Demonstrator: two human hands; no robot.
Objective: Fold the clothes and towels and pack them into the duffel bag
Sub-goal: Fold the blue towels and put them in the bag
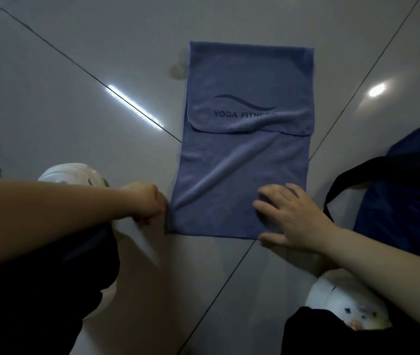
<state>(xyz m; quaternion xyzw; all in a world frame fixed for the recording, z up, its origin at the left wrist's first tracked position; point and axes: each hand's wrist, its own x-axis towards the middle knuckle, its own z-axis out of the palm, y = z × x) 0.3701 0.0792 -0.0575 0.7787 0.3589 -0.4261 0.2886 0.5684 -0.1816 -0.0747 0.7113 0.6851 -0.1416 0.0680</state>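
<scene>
Glossy tiled floor [75, 85], rectangular plush towel [242, 175]

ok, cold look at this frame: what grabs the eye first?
The blue towel printed YOGA FIT…, flat on the glossy tiled floor mid-frame, its far end folded toward the person. The right hand presses flat on its near right corner, while the left hand is curled at the near left edge. A dark bag sits at the right edge.

towel [242, 160] flap | print "YOGA FITNE…", probably FITNESS | wave logo above
</scene>
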